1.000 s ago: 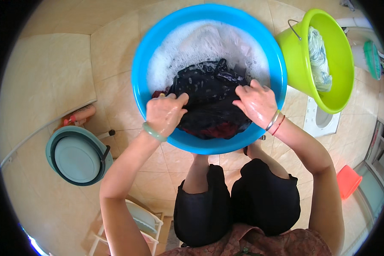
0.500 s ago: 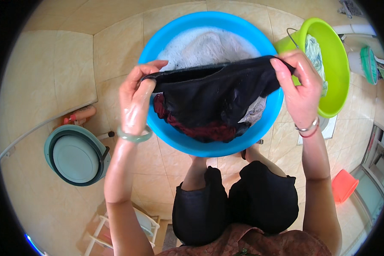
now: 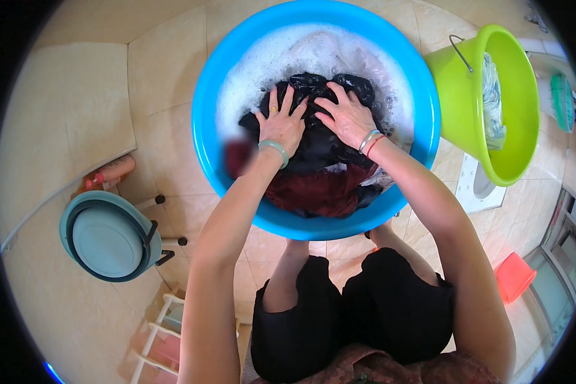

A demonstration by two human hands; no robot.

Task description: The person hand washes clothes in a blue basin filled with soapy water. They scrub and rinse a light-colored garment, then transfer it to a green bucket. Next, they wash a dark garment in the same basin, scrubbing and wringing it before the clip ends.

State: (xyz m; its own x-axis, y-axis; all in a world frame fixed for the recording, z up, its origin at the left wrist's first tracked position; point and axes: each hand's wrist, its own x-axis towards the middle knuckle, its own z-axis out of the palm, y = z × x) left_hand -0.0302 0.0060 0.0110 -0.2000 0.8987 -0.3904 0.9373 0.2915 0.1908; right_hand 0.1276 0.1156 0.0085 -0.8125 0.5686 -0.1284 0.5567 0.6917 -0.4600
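A big blue basin (image 3: 205,147) stands on the tiled floor in front of my knees, full of soapy foam and wet clothes. My left hand (image 3: 280,123) and my right hand (image 3: 347,117) lie side by side, palms down, fingers spread, pressing a black garment (image 3: 313,144) into the suds. A dark red garment (image 3: 317,192) lies at the near side of the basin under my forearms. A green bangle is on my left wrist, and silver and red bangles are on my right.
A lime green bucket (image 3: 457,77) with a wet pale cloth inside stands to the right of the basin. A teal lidded basin (image 3: 102,233) sits at the left, an orange-red stool (image 3: 513,276) at the right, and a white rack (image 3: 163,333) near my left leg.
Half a second ago both hands held the black garment stretched out above the basin. Now it is down in the foam and both hands press on it near the basin's middle.
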